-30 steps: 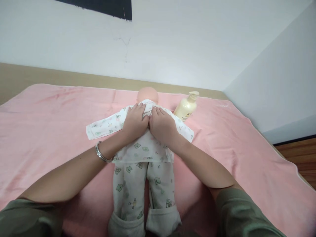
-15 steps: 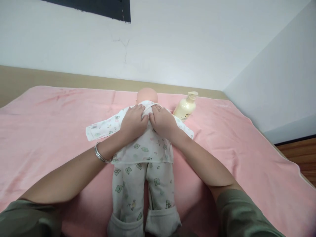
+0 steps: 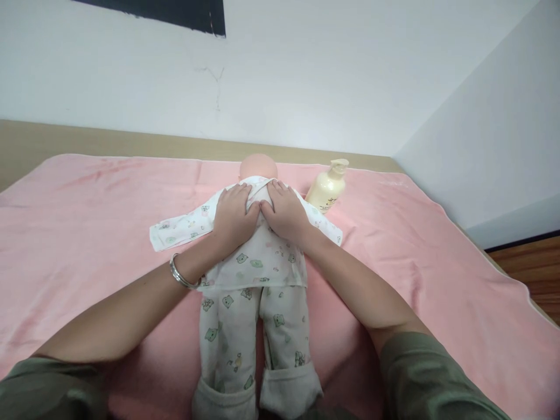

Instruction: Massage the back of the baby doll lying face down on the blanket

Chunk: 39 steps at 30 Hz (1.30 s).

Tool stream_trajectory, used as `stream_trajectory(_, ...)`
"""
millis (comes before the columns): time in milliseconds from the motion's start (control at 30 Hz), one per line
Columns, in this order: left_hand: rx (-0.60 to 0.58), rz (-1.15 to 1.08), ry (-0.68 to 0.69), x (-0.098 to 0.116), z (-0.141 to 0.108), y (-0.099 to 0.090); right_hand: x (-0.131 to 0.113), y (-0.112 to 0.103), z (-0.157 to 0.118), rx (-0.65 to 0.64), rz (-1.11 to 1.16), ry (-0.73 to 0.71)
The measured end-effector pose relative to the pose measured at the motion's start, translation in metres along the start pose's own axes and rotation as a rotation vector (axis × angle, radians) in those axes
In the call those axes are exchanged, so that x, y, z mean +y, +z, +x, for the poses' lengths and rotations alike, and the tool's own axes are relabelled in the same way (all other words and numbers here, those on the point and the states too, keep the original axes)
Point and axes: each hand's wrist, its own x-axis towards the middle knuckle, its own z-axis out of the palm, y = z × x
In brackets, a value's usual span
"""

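There's a cream-coloured plastic pump bottle point(image 3: 327, 188) lying tilted on the pink fleece blanket point(image 3: 87, 233) near the far edge of the bed, toward its right corner. Tan wooden bed edge point(image 3: 109, 143) runs along a white wall point(image 3: 306, 76), brown wood floor point(image 3: 531, 274) off right.
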Motion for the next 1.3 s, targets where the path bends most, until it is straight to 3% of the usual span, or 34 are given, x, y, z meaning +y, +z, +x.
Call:
stream_trajectory(233,0.030,-0.029,-0.012,-0.001,-0.001,0.001,-0.001,0.003,-0.002,-0.003,0.015,0.011)
stream_trajectory(400,0.084,-0.098,-0.006,-0.003,-0.004,0.001,-0.007,-0.014,-0.005,-0.023,-0.012,-0.064)
stream_trajectory(500,0.145,-0.120,-0.001,-0.004,-0.008,0.001,-0.014,-0.025,-0.011,0.057,0.046,-0.161)
stream_trajectory(600,0.202,-0.129,-0.016,-0.005,-0.010,0.002,-0.019,-0.021,-0.016,0.183,0.102,-0.149)
stream_trajectory(800,0.186,-0.167,-0.052,-0.004,-0.010,0.001,-0.018,-0.002,-0.015,0.019,0.102,-0.041)
stream_trajectory(967,0.175,-0.192,-0.041,-0.003,-0.009,0.000,-0.022,-0.009,-0.016,0.127,0.137,-0.037)
stream_trajectory(1200,0.152,-0.212,-0.061,-0.002,-0.009,0.001,-0.017,-0.014,-0.009,-0.079,0.208,-0.035)
stream_trajectory(1300,0.114,-0.223,-0.069,-0.001,-0.008,0.000,-0.015,-0.020,-0.008,-0.004,0.263,-0.017)
